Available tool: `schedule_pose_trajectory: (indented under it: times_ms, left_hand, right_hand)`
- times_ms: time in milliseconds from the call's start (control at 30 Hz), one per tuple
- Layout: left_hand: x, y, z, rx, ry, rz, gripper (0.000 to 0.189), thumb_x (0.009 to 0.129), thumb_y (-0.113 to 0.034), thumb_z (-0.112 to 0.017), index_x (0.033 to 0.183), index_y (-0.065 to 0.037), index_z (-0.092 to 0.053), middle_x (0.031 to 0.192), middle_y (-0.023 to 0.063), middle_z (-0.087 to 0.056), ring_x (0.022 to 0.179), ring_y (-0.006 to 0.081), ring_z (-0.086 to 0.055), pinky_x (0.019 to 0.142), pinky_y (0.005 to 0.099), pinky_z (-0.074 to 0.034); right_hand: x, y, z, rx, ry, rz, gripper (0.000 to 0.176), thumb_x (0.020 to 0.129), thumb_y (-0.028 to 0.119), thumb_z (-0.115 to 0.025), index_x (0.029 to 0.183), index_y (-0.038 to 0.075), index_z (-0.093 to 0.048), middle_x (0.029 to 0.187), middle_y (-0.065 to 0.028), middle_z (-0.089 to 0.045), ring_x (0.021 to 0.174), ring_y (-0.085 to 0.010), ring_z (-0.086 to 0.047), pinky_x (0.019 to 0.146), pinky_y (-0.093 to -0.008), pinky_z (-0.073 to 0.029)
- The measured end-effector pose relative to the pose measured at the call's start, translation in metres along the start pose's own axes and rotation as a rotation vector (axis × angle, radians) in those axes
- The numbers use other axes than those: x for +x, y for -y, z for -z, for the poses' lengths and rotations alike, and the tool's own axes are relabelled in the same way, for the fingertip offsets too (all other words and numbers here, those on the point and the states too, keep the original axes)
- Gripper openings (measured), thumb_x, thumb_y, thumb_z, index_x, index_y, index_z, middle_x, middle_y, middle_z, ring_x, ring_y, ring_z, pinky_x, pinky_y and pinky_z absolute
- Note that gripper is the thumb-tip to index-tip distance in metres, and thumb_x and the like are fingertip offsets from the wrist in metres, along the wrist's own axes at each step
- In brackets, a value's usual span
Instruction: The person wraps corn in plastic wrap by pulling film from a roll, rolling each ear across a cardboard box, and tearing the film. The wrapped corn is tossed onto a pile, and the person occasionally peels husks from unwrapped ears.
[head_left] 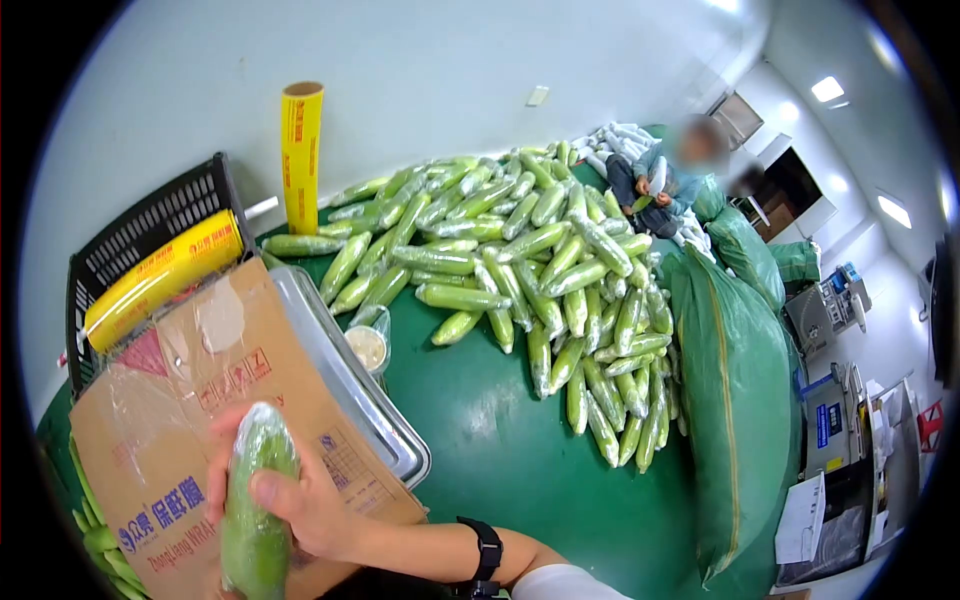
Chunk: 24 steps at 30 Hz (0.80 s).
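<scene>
A long green gourd (pixel 258 530), its tip covered in bunched clear film, is held upright near the lower left. My right hand (pixel 315 505) wraps around it, thumb across the near side and fingers behind. At the bottom edge, beside the gourd's lower end, a sliver of skin appears to be my left hand (pixel 212 582); its fingers are hidden. Just behind the gourd is a brown cardboard box (pixel 245 335) with printed lettering. Unwrapped green gourds (pixel 100 540) show at the far left bottom.
A large heap of film-wrapped gourds (pixel 540 260) covers the green floor (pixel 480 440). Beside the box are a metal tray (pixel 405 450), a plastic cup (pixel 368 345), a black crate (pixel 150 210) and yellow film rolls (pixel 301 160). Green sacks (pixel 735 400) stand right; a person (pixel 660 190) sits behind the heap.
</scene>
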<state>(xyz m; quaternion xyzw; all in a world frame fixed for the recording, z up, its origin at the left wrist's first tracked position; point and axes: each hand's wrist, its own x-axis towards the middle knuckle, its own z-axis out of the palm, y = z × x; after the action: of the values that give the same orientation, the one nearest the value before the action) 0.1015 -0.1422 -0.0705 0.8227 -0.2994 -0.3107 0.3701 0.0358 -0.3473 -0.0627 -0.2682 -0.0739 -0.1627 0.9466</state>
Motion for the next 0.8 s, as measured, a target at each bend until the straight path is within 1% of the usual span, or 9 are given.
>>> schedule_pose_trajectory:
  times_ms: [167, 233, 333, 367, 500, 600, 633, 733, 800]
  left_hand:
    - [0.007, -0.016, 0.002, -0.043, 0.029, 0.174, 0.076, 0.092, -0.051, -0.046, 0.146, -0.004, -0.02, 0.13, 0.0139, -0.048, 0.102, 0.0198, -0.056, 0.069, 0.0283, -0.05]
    - [0.007, -0.008, -0.004, -0.404, 0.141, 0.289, 0.073, 0.094, -0.055, -0.04, 0.144, -0.004, -0.025, 0.132, 0.0136, -0.047, 0.108, 0.0212, -0.054, 0.079, 0.0323, -0.048]
    - [0.025, -0.028, -0.002, -0.298, 0.259, 0.056, 0.067, 0.096, -0.054, -0.037, 0.137, -0.002, -0.037, 0.132, 0.0157, -0.046, 0.112, 0.0262, -0.051, 0.09, 0.0374, -0.043]
    - [0.031, -0.041, -0.005, -0.159, 0.294, -0.079, 0.064, 0.096, -0.053, -0.038, 0.134, -0.002, -0.042, 0.132, 0.0168, -0.046, 0.114, 0.0283, -0.051, 0.094, 0.0389, -0.041]
    - [0.024, -0.037, 0.001, 0.257, 0.093, -0.278, 0.054, 0.096, -0.044, -0.043, 0.127, 0.0, -0.05, 0.126, 0.0197, -0.05, 0.112, 0.0298, -0.052, 0.092, 0.0374, -0.04]
    - [0.002, -0.007, 0.019, 0.152, -0.084, -0.123, 0.047, 0.095, -0.034, -0.045, 0.127, 0.001, -0.05, 0.121, 0.0196, -0.053, 0.11, 0.0299, -0.052, 0.09, 0.0363, -0.042]
    - [-0.013, 0.006, 0.02, 0.198, -0.216, -0.098, 0.036, 0.09, -0.019, -0.05, 0.121, 0.0, -0.053, 0.119, 0.0197, -0.054, 0.109, 0.0323, -0.051, 0.093, 0.0383, -0.041]
    - [-0.051, 0.029, 0.035, 0.46, -0.32, -0.127, 0.022, 0.087, -0.012, -0.058, 0.106, -0.001, -0.058, 0.113, 0.0193, -0.056, 0.107, 0.0317, -0.055, 0.092, 0.0393, -0.044]
    - [-0.079, 0.038, 0.038, 0.309, -0.363, 0.064, 0.035, 0.075, 0.003, -0.054, 0.11, 0.0, -0.056, 0.125, 0.0191, -0.05, 0.116, 0.0369, -0.048, 0.101, 0.0404, -0.037]
  right_hand:
    - [-0.019, -0.002, 0.022, -0.09, -0.036, -0.067, 0.081, 0.084, 0.034, -0.065, 0.143, 0.01, -0.016, 0.12, -0.0106, -0.048, 0.11, -0.0193, -0.049, 0.097, -0.0358, -0.039]
    - [-0.039, -0.021, 0.04, -0.187, -0.043, -0.182, 0.085, 0.082, 0.03, -0.067, 0.144, 0.004, -0.016, 0.138, -0.0134, -0.037, 0.125, -0.0247, -0.042, 0.106, -0.0392, -0.032]
    - [-0.065, -0.056, 0.054, -0.481, 0.103, -0.111, 0.083, 0.079, 0.024, -0.069, 0.143, 0.0, -0.022, 0.144, -0.0144, -0.034, 0.132, -0.0251, -0.035, 0.108, -0.0387, -0.03]
    - [-0.068, -0.037, 0.044, -0.209, -0.082, -0.243, 0.075, 0.079, 0.023, -0.069, 0.139, -0.001, -0.031, 0.143, -0.014, -0.037, 0.133, -0.0241, -0.035, 0.107, -0.0381, -0.031]
    - [-0.068, 0.037, 0.077, -0.481, -0.507, 0.114, 0.057, 0.077, 0.036, -0.07, 0.114, 0.001, -0.045, 0.105, -0.0186, -0.057, 0.093, -0.028, -0.06, 0.077, -0.0399, -0.053]
    - [-0.066, 0.097, 0.138, -0.547, -0.907, 0.338, 0.049, 0.085, 0.032, -0.058, 0.119, 0.0, -0.043, 0.1, -0.0132, -0.057, 0.09, -0.0267, -0.059, 0.077, -0.043, -0.051]
    - [-0.07, 0.123, 0.173, -0.558, -0.971, 0.296, 0.041, 0.088, 0.027, -0.055, 0.117, 0.0, -0.045, 0.099, -0.0138, -0.059, 0.089, -0.0266, -0.059, 0.078, -0.0424, -0.051]
    - [-0.066, 0.213, 0.29, -0.708, -1.03, 0.358, 0.032, 0.091, 0.033, -0.059, 0.107, 0.007, -0.052, 0.093, -0.0096, -0.061, 0.085, -0.0254, -0.06, 0.074, -0.0401, -0.052]
    - [-0.041, 0.249, 0.29, -0.741, -1.15, 0.537, 0.047, 0.095, 0.036, -0.051, 0.127, 0.003, -0.042, 0.129, -0.0167, -0.048, 0.119, -0.0283, -0.048, 0.097, -0.0459, -0.042]
